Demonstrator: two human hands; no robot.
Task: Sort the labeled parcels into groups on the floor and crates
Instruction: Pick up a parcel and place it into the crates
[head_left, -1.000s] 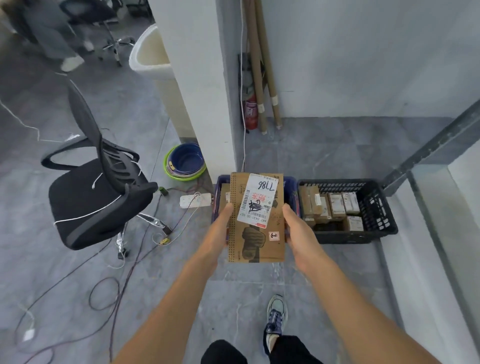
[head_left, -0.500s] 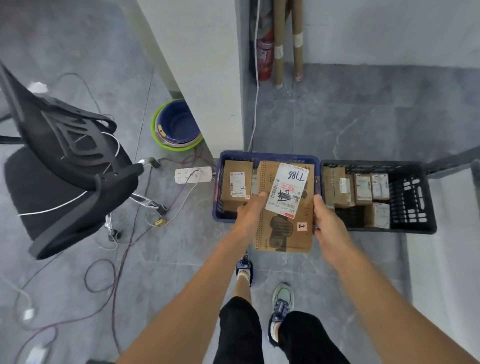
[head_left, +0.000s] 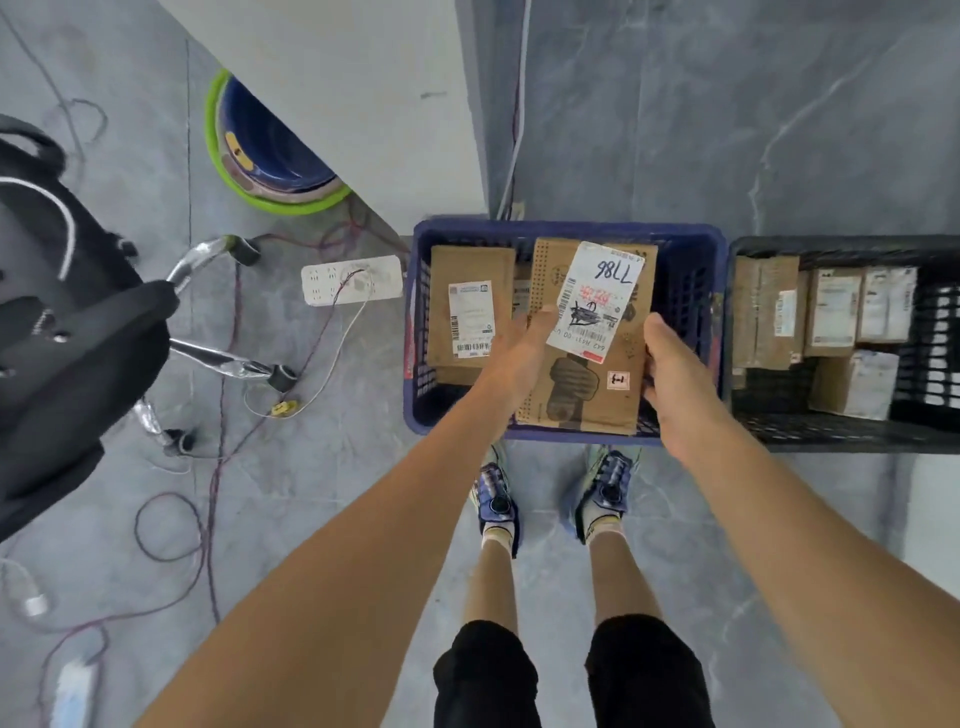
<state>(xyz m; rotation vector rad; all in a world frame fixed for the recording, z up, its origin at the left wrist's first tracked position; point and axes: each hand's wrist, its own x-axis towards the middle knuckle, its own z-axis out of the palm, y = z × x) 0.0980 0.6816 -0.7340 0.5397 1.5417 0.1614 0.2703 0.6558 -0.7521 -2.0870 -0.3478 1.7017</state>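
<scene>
A flat cardboard parcel (head_left: 582, 384) with a white label reading "7786" is held over the blue crate (head_left: 701, 291). My left hand (head_left: 519, 353) grips its left edge, thumb on top near the label. My right hand (head_left: 670, 374) grips its right edge. Another labeled cardboard parcel (head_left: 470, 306) lies in the left part of the blue crate. To the right, a black crate (head_left: 841, 436) holds several small labeled boxes (head_left: 831, 312).
A white pillar (head_left: 363, 104) rises behind the blue crate. A black office chair (head_left: 78, 332) stands at the left. Stacked blue and green basins (head_left: 260, 150), a white power strip (head_left: 353, 280) and loose cables lie on the grey floor. My feet stand just before the crate.
I have stepped closer and the view has tilted down. Both hands have lowered the parcel from in front of the crates to just above the blue crate's inside.
</scene>
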